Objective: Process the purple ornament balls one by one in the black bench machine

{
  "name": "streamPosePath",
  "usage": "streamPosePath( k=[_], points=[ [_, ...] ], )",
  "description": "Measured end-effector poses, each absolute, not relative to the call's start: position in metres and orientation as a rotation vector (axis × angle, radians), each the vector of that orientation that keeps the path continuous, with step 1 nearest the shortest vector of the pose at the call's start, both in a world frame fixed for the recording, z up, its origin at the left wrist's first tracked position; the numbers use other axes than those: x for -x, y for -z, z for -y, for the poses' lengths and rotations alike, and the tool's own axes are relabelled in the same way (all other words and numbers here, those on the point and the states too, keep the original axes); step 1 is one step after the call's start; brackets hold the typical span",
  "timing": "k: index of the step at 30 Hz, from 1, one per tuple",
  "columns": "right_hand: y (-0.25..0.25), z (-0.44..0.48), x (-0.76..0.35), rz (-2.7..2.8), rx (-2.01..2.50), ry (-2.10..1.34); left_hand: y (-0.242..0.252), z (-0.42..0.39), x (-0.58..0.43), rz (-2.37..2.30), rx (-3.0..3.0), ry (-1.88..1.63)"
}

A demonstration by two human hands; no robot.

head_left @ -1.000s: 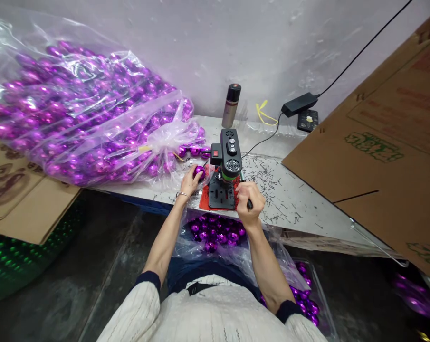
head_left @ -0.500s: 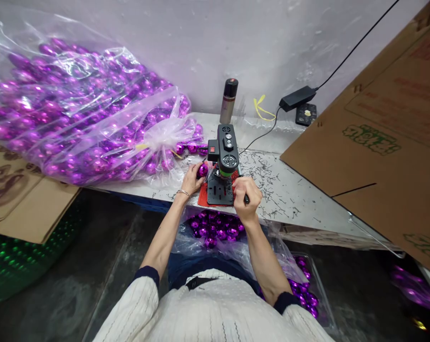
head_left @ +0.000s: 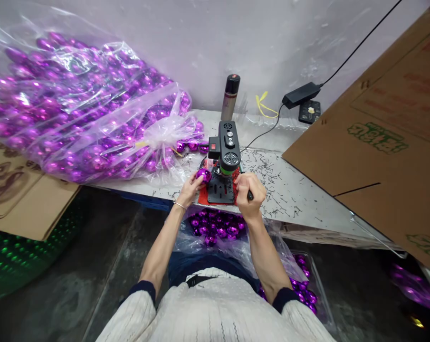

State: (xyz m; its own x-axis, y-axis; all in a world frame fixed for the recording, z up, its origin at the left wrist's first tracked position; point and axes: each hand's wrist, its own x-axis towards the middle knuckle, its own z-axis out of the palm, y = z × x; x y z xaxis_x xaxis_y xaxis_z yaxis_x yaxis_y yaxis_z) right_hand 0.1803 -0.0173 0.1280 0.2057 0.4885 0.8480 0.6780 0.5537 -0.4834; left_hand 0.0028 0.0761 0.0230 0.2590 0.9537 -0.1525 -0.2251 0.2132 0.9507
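Note:
A shiny purple bauble (head_left: 204,176) is pinched in the fingers of my left hand (head_left: 189,189), just left of a small black bench drill press (head_left: 229,147). My right hand (head_left: 251,191) is wrapped round the press's black-ended lever handle (head_left: 250,195), on the machine's right side. The slotted black base plate (head_left: 220,192) of the press stands on a red sheet (head_left: 203,197) at the table's front edge. Below that edge, many purple baubles (head_left: 218,230) lie in clear plastic in front of me.
A large clear bag of purple baubles (head_left: 93,123) fills the left side. Behind the press stands a spray can (head_left: 230,97). A power adapter (head_left: 301,95) lies near the wall. Dark shavings (head_left: 272,180) litter the table, and a big cardboard box (head_left: 378,137) leans in from the right.
My left hand has drawn the bauble slightly toward me, and more of it shows. My right hand, still on the lever, has shifted slightly right.

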Motion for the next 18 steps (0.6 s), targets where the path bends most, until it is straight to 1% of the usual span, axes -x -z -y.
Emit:
streamPosePath(
  k=[5,9,18],
  points=[
    [-0.140,0.013,-0.183,1.454,1.111,0.165,-0.012,-0.065,-0.022,-1.081,-1.419,-0.944],
    [-0.142,0.012,-0.184,1.458,1.093,0.189,-0.016,-0.062,-0.026,-1.061,-1.802,-0.892],
    [-0.139,0.017,-0.184,1.473,1.103,0.170,-0.021,-0.058,-0.028,-1.001,-2.098,-0.870]
  ],
)
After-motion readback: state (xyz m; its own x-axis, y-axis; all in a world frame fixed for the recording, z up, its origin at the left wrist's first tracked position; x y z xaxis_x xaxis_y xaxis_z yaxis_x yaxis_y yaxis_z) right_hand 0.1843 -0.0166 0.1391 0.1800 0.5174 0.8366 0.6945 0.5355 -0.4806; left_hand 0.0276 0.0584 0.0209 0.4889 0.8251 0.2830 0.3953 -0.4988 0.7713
